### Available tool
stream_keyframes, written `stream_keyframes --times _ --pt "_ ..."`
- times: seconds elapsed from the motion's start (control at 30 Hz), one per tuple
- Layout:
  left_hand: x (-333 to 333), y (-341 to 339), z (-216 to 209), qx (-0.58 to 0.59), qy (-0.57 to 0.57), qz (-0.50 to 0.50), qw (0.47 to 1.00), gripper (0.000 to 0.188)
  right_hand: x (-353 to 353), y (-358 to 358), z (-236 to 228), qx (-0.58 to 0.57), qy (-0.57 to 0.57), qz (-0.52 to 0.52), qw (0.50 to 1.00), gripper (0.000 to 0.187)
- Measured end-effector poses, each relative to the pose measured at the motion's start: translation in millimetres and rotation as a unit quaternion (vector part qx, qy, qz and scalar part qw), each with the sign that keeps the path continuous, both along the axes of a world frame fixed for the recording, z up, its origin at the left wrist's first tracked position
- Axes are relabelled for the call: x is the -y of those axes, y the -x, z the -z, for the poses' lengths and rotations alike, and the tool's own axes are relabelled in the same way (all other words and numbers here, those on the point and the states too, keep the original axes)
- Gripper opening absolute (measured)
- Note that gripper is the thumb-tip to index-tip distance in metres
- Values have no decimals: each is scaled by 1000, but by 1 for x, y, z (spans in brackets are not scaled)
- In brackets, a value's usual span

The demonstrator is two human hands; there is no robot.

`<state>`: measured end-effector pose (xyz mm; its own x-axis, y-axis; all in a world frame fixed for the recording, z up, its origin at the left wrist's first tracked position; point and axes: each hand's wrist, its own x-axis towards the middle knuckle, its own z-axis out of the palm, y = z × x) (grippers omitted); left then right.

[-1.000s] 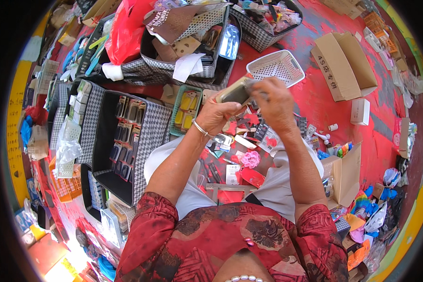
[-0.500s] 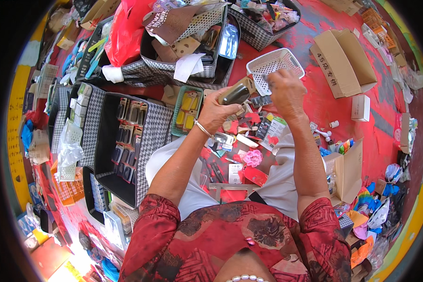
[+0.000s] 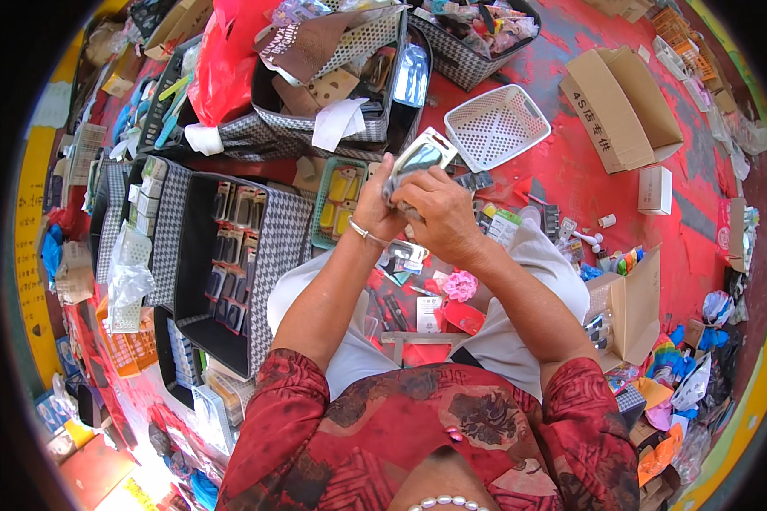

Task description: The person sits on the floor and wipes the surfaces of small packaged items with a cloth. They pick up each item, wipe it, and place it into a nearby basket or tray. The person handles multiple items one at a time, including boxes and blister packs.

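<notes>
two hands raised together over my lap, both on one item: a small shiny packet with a silvery face. my left hand, bracelet at the wrist, has its fingers closed on the packet's lower left side; my right hand has its fingers curled tight on it from the right and below. packet tilted, its top end toward the white mesh basket, which lies on the red floor just beyond it. one green tray of yellow pieces just left of my left hand. one black checked box with rows of small dark items at my left knee. one open cardboard box further right, toward the floor's far edge.
</notes>
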<state>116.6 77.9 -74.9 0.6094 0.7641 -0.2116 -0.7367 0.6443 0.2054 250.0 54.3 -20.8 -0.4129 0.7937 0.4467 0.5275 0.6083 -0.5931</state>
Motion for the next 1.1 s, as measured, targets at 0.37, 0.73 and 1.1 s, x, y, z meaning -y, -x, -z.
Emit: stream_keyframes --times 0.37,0.73,1.1 --pt "2 -11 -5 57 30 -74 995 43 -16 -14 -8 -18 -95 99 990 11" --pt "0 -8 -29 -35 -12 -92 995 52 -26 -65 -18 15 11 279 960 7" --pt "-2 -11 -5 -64 25 -107 992 44 1 -18 -2 36 54 134 989 8"
